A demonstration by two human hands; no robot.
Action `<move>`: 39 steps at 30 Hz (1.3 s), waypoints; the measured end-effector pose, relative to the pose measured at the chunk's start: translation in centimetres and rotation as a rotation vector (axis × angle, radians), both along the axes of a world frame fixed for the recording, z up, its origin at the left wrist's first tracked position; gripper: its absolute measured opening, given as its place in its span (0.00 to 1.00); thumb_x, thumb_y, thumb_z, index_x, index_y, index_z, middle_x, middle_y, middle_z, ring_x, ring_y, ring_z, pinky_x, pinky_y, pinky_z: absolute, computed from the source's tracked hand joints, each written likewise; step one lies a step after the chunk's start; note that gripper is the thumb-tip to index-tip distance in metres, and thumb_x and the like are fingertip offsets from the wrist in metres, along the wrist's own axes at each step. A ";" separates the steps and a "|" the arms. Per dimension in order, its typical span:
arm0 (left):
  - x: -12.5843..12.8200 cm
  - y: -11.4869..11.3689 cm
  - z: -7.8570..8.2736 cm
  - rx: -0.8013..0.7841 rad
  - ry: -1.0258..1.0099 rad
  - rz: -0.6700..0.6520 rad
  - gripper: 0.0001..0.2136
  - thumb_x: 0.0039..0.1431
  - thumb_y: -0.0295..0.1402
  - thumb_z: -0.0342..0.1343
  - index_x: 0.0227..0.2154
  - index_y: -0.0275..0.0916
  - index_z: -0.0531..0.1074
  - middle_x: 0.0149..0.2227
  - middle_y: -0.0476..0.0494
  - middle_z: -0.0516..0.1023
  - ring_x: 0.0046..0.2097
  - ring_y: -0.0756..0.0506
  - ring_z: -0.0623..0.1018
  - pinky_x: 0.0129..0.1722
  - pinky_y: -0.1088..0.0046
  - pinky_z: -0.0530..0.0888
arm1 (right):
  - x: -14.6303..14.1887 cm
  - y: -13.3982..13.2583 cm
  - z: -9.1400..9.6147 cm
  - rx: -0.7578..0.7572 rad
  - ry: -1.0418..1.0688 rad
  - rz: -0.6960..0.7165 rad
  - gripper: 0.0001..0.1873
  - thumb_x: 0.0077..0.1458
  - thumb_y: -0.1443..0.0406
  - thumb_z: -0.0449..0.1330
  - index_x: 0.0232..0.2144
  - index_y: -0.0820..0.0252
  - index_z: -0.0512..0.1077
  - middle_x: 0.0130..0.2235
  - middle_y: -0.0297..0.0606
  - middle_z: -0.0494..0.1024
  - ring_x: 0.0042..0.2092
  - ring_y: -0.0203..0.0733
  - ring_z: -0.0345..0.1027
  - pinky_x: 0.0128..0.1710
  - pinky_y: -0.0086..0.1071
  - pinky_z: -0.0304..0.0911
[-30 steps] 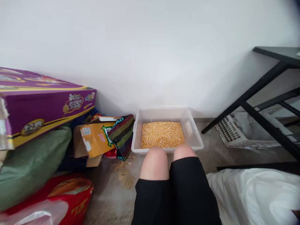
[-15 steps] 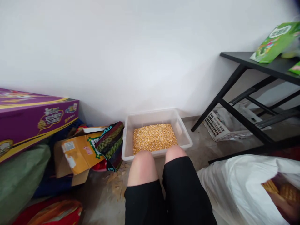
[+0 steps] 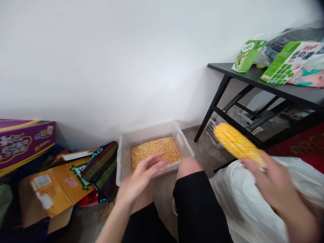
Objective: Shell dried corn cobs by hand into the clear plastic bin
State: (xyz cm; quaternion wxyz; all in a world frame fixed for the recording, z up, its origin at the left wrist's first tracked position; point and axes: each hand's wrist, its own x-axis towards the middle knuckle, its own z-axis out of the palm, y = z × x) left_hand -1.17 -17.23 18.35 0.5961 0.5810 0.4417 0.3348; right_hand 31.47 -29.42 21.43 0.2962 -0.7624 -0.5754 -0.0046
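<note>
My left hand [image 3: 140, 177] hovers open over the front rim of a clear plastic tub [image 3: 149, 132], close above the loose yellow corn kernels [image 3: 155, 153] inside it, with its fingers apart. My right hand [image 3: 274, 182] is out to the right and grips a husked yellow corn cob [image 3: 236, 143] by one end. Under that hand lies a large white plastic sack [image 3: 243, 192]. The sack's opening and contents are hidden. My bare knees in black shorts [image 3: 199, 199] sit just in front of the tub.
A black table [image 3: 291, 93] with green packets [image 3: 288, 62] stands to the right, and a white plastic basket [image 3: 212, 133] lies beneath it. At the left are a purple cardboard box [image 3: 25, 143], a yellow carton [image 3: 58, 185] and a mesh bag [image 3: 100, 170]. A white wall runs behind.
Both hands have come into view. My right hand has lifted a corn cob up from the white sack, and my left hand has moved over the tub. The view has swung right and upward.
</note>
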 end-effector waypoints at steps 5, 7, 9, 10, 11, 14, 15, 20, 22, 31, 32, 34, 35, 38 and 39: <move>9.1 5.5 0.0 -0.187 -0.580 -0.083 0.22 0.55 0.42 0.56 0.50 0.39 0.65 0.46 0.36 0.72 0.42 0.43 0.75 0.39 0.66 0.74 | -6.6 11.2 -3.4 0.095 0.083 0.344 0.14 0.57 0.56 0.51 0.42 0.57 0.64 0.40 0.43 0.72 0.42 0.49 0.68 0.40 0.39 0.63; 9.4 7.0 -0.9 -0.173 -0.652 0.032 0.19 0.53 0.40 0.58 0.46 0.38 0.66 0.45 0.38 0.72 0.41 0.45 0.75 0.39 0.67 0.74 | -8.8 13.5 -5.0 0.139 0.177 0.407 0.19 0.57 0.58 0.52 0.50 0.57 0.62 0.47 0.46 0.70 0.47 0.50 0.66 0.44 0.41 0.63; 8.4 8.1 -2.4 -0.214 -0.715 0.094 0.17 0.53 0.39 0.58 0.43 0.37 0.66 0.43 0.40 0.72 0.41 0.45 0.75 0.40 0.65 0.74 | -10.1 15.1 -6.5 0.161 0.324 0.449 0.22 0.55 0.60 0.54 0.53 0.57 0.61 0.50 0.45 0.69 0.49 0.49 0.65 0.45 0.40 0.63; 7.7 8.5 -3.2 -0.230 -0.746 0.126 0.16 0.52 0.39 0.58 0.42 0.37 0.66 0.42 0.40 0.72 0.41 0.45 0.74 0.40 0.65 0.74 | -10.4 15.7 -7.1 0.142 0.427 0.475 0.23 0.53 0.61 0.56 0.52 0.56 0.62 0.50 0.45 0.70 0.49 0.48 0.65 0.44 0.39 0.64; 7.0 8.8 -3.9 -0.248 -0.775 0.158 0.16 0.52 0.38 0.58 0.41 0.36 0.66 0.41 0.40 0.72 0.41 0.44 0.74 0.40 0.64 0.73 | -10.6 16.3 -7.6 0.101 0.548 0.497 0.25 0.51 0.62 0.58 0.52 0.56 0.63 0.49 0.44 0.71 0.48 0.47 0.66 0.43 0.38 0.65; 5.4 9.3 -5.2 -0.285 -0.821 0.236 0.14 0.51 0.36 0.57 0.38 0.34 0.66 0.38 0.38 0.73 0.40 0.43 0.74 0.40 0.63 0.73 | -11.0 17.8 -8.2 -0.085 0.951 0.574 0.27 0.44 0.66 0.63 0.50 0.57 0.66 0.46 0.42 0.73 0.44 0.45 0.70 0.43 0.38 0.67; 5.0 9.5 -5.2 -0.288 -0.828 0.255 0.14 0.50 0.36 0.57 0.38 0.33 0.66 0.38 0.38 0.74 0.40 0.42 0.75 0.39 0.63 0.73 | -11.1 18.2 -8.2 -0.144 1.067 0.607 0.27 0.42 0.67 0.64 0.48 0.58 0.67 0.45 0.42 0.74 0.43 0.45 0.70 0.43 0.38 0.66; 3.7 10.7 -4.2 -0.280 -0.812 0.292 0.14 0.51 0.36 0.53 0.38 0.33 0.67 0.35 0.39 0.74 0.38 0.41 0.75 0.36 0.62 0.73 | -12.1 19.2 -7.3 -0.280 1.415 0.686 0.21 0.38 0.68 0.66 0.40 0.62 0.73 0.41 0.42 0.77 0.42 0.44 0.71 0.48 0.39 0.64; 3.3 11.1 -3.9 -0.266 -0.804 0.280 0.12 0.52 0.36 0.51 0.37 0.34 0.67 0.34 0.41 0.74 0.37 0.42 0.75 0.36 0.64 0.73 | -12.5 19.3 -7.2 -0.293 1.519 0.666 0.19 0.40 0.67 0.67 0.39 0.63 0.74 0.40 0.42 0.77 0.42 0.43 0.72 0.48 0.38 0.63; 3.4 11.8 -3.9 -0.318 -0.867 0.434 0.12 0.44 0.37 0.55 0.31 0.37 0.66 0.30 0.45 0.71 0.32 0.46 0.72 0.32 0.66 0.71 | -13.8 19.5 -8.1 -0.177 1.461 0.458 0.12 0.38 0.63 0.70 0.25 0.66 0.76 0.24 0.36 0.74 0.25 0.31 0.65 0.28 0.25 0.63; 3.3 11.7 -4.0 -0.341 -0.882 0.444 0.13 0.43 0.38 0.55 0.31 0.37 0.66 0.29 0.45 0.70 0.32 0.45 0.72 0.32 0.66 0.71 | -14.0 19.4 -8.1 -0.158 1.422 0.446 0.12 0.38 0.63 0.70 0.25 0.66 0.76 0.24 0.36 0.74 0.25 0.31 0.65 0.27 0.25 0.62; 3.0 11.4 -4.2 -0.394 -0.906 0.481 0.14 0.42 0.39 0.56 0.31 0.36 0.66 0.29 0.45 0.69 0.32 0.46 0.71 0.32 0.67 0.70 | -14.3 19.2 -8.0 -0.137 1.338 0.439 0.12 0.38 0.63 0.70 0.26 0.65 0.76 0.25 0.37 0.74 0.26 0.32 0.66 0.27 0.27 0.62; 2.8 11.2 -4.2 -0.408 -0.918 0.519 0.14 0.41 0.39 0.56 0.31 0.37 0.66 0.29 0.45 0.69 0.31 0.47 0.70 0.32 0.67 0.70 | -14.6 19.1 -7.8 -0.129 1.305 0.456 0.12 0.38 0.63 0.70 0.27 0.65 0.76 0.25 0.37 0.74 0.25 0.32 0.65 0.26 0.27 0.62; 2.0 10.6 -4.4 -0.441 -0.972 0.625 0.14 0.42 0.40 0.56 0.32 0.38 0.65 0.31 0.45 0.68 0.32 0.47 0.70 0.32 0.68 0.71 | -15.6 18.1 -7.0 -0.124 1.313 0.544 0.10 0.40 0.64 0.69 0.27 0.63 0.76 0.25 0.37 0.73 0.26 0.33 0.65 0.24 0.27 0.60; 1.7 10.5 -4.5 -0.452 -0.983 0.674 0.14 0.43 0.40 0.56 0.32 0.39 0.64 0.32 0.45 0.67 0.32 0.47 0.70 0.32 0.68 0.71 | -16.2 17.7 -6.7 -0.121 1.328 0.576 0.09 0.41 0.64 0.68 0.27 0.63 0.75 0.25 0.37 0.73 0.25 0.33 0.64 0.23 0.27 0.60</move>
